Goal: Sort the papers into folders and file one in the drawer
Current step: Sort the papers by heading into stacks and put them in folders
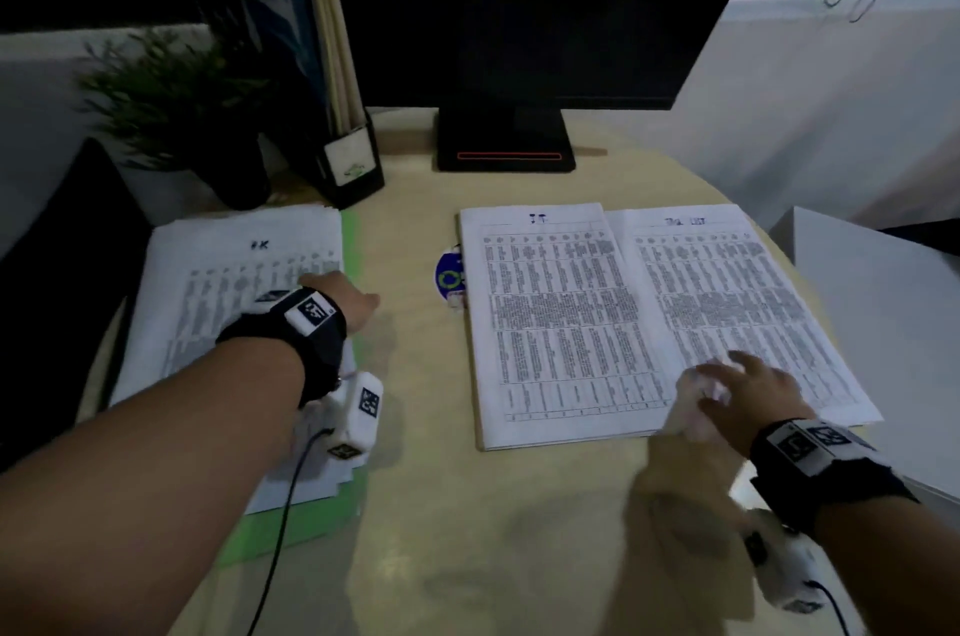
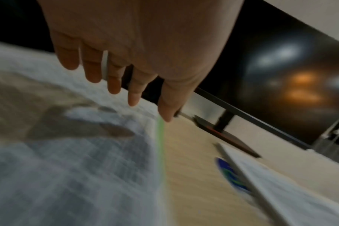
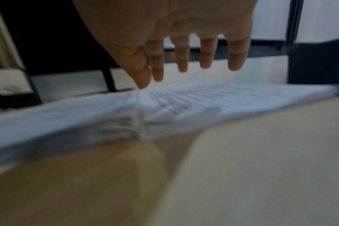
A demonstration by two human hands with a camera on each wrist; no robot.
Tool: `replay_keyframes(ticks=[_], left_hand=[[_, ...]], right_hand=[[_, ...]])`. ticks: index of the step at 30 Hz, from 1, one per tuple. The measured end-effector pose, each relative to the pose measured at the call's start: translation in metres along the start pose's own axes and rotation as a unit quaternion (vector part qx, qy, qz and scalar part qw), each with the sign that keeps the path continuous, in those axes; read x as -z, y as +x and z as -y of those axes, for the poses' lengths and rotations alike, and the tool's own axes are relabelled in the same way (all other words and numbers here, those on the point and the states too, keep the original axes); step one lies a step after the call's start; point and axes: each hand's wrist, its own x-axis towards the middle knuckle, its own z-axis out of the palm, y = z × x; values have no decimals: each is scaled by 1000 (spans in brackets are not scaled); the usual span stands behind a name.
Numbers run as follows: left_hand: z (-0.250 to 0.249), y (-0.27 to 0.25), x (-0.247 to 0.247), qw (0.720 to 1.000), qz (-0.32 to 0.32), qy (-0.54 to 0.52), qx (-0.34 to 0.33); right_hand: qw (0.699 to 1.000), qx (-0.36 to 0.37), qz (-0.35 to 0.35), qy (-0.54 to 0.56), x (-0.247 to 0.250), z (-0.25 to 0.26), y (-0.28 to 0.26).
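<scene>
Head view: I've got three paper stacks on the desk (image 1: pixel 415 375). Left stack (image 1: pixel 208 282) sits on a green folder (image 1: pixel 353 240) at frame left; middle stack (image 1: pixel 550 323) and right stack (image 1: pixel 737 292) lie side by side at centre-right, overlapping a bit. Left hand (image 1: pixel 343 297) is over the left stack's right edge, right hand (image 1: pixel 748 386) over the right stack's lower left corner.

Left wrist view: left hand (image 2: pixel 137 45) w/ fingers straight and spread, nothing held, hovering above the sheets; contact I can't tell.

Right wrist view: right hand (image 3: pixel 184 38) fingers straight, empty, just above the stack edge (image 3: pixel 164 110).

Loose sheets are light, floppy and apt to slide or fan, so I'd pinch a whole stack at a corner or long edge and support it underneath.
</scene>
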Motion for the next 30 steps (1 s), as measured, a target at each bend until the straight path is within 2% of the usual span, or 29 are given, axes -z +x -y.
replay_keyframes(ticks=[2,4,5,7,8,11,14,17,20,25,30], left_hand=[[44,11,19,999,-14,21,32],[91,21,33,996,-30,48,73],[111,27,36,994,-21,56,88],[136,27,40,993,12,67,98],[143,29,40,992,27,67,104],[160,32,38,994,36,18,97],[172,42,35,995,11,-44,86],[174,43,31,996,-3,-51,73],[167,37,23,998,4,-18,61],[152,19,2,999,0,15,31],[148,6,-15,999,20,24,-13]], right_hand=[[994,-32,-100,43,8,24,-17],[975,41,-193,100,12,68,-35],[965,100,-204,129,13,94,-44],[951,200,-153,179,11,151,-60],[951,223,-94,194,8,181,-65],[946,216,86,226,-7,257,-69],[937,209,153,233,-15,304,-64],[942,189,179,212,-22,324,-59],[950,163,164,210,-28,326,-55],[948,98,179,246,-34,311,-61],[955,46,150,252,-46,287,-70]])
